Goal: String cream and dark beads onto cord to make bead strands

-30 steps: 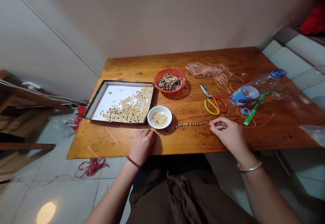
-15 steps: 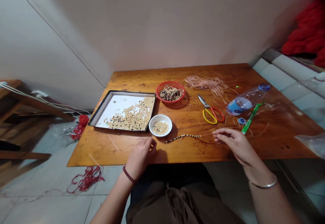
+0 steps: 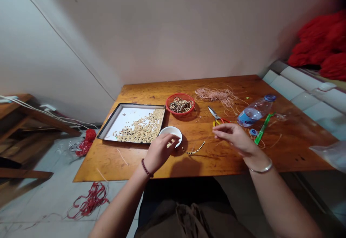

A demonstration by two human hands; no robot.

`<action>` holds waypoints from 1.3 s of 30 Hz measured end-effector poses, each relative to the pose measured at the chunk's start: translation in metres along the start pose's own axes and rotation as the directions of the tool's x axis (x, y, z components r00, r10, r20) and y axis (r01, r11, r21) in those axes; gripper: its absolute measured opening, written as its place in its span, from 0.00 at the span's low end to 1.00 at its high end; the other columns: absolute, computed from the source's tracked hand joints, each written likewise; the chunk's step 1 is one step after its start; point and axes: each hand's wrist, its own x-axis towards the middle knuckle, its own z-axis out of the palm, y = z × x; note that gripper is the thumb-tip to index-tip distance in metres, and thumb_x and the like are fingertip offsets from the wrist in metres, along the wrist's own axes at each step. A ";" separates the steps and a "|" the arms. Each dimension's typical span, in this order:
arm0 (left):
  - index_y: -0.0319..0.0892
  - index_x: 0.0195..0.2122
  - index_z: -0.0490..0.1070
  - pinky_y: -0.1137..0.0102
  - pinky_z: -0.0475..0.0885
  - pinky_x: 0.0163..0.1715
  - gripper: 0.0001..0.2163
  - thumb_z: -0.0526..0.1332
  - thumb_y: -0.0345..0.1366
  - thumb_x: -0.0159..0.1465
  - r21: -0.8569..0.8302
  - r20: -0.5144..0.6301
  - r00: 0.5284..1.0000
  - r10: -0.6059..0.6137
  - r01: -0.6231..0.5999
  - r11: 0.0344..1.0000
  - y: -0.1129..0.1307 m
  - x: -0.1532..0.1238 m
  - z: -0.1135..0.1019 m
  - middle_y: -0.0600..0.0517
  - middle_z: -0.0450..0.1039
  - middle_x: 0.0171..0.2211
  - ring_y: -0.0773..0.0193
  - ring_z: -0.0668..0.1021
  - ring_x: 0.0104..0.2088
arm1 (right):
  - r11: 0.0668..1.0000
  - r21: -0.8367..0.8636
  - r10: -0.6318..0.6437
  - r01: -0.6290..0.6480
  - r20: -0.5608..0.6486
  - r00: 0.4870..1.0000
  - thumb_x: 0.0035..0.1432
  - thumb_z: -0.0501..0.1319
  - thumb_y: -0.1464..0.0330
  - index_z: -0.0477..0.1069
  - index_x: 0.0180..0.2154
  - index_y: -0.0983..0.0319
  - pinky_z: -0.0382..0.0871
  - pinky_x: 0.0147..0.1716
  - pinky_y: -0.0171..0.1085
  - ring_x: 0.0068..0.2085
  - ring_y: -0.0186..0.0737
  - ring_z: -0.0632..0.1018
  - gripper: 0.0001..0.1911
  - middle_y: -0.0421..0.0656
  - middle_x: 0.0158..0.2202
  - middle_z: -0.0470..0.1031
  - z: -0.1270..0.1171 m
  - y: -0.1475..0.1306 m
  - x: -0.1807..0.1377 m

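- Left hand [image 3: 160, 152]: palm down, fingers dipping into white bowl [image 3: 177, 131]; can't tell if pinching
- Right hand [image 3: 234, 138]: raised, thumb-index pinching bead strand's [image 3: 193, 153] thread
- Strand: on table [image 3: 216, 164], between hands

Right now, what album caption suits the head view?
Left hand at the bowl, right hand near the scissors, a bead string between them.

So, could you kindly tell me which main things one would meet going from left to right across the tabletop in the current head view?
Black-edged tray of beads → white bowl of beads → short string of black and pale beads → scissors → clear plastic bottle.
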 end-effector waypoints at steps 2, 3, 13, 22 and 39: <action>0.41 0.38 0.72 0.71 0.70 0.35 0.06 0.57 0.35 0.65 -0.009 -0.016 0.997 0.079 -0.079 0.997 0.000 0.031 0.004 0.51 0.75 0.35 0.67 0.75 0.33 | 0.999 0.041 -0.035 0.035 0.010 0.999 0.42 0.70 0.59 0.78 0.33 0.63 0.71 0.27 0.33 0.27 0.33 0.76 0.17 0.45 0.32 0.79 0.006 -0.003 0.025; 0.41 0.38 0.72 0.72 0.70 0.36 0.06 0.56 0.35 0.65 -0.013 -0.047 0.993 0.106 -0.106 0.994 -0.001 0.046 0.007 0.50 0.75 0.36 0.68 0.75 0.33 | 0.997 0.058 -0.054 0.053 0.020 0.998 0.42 0.69 0.59 0.77 0.34 0.63 0.70 0.27 0.33 0.26 0.31 0.75 0.17 0.45 0.33 0.79 0.010 -0.003 0.038; 0.41 0.42 0.71 0.70 0.70 0.36 0.08 0.54 0.31 0.66 0.451 -0.046 0.971 0.234 -0.188 0.873 -0.022 0.083 0.034 0.48 0.75 0.35 0.60 0.75 0.40 | 0.959 0.119 -0.263 0.257 0.045 0.964 0.45 0.67 0.58 0.72 0.36 0.64 0.71 0.37 0.38 0.31 0.36 0.77 0.19 0.42 0.29 0.77 0.053 0.039 0.101; 0.44 0.47 0.73 0.71 0.72 0.35 0.11 0.59 0.37 0.63 -0.125 -0.144 0.983 0.110 -0.129 0.984 -0.031 0.075 0.051 0.48 0.78 0.40 0.64 0.78 0.36 | 0.963 0.003 -0.266 0.270 0.175 0.948 0.48 0.67 0.59 0.61 0.44 0.61 0.67 0.26 0.32 0.25 0.33 0.75 0.25 0.37 0.25 0.74 0.055 0.053 0.097; 0.42 0.43 0.76 0.68 0.72 0.42 0.10 0.59 0.37 0.63 -0.265 -0.049 0.989 0.137 -0.145 0.953 -0.026 0.076 0.042 0.47 0.79 0.38 0.61 0.79 0.39 | 0.986 -0.012 -0.157 0.166 0.264 0.952 0.46 0.68 0.56 0.62 0.43 0.63 0.60 0.21 0.29 0.22 0.29 0.70 0.27 0.41 0.27 0.76 0.053 0.048 0.092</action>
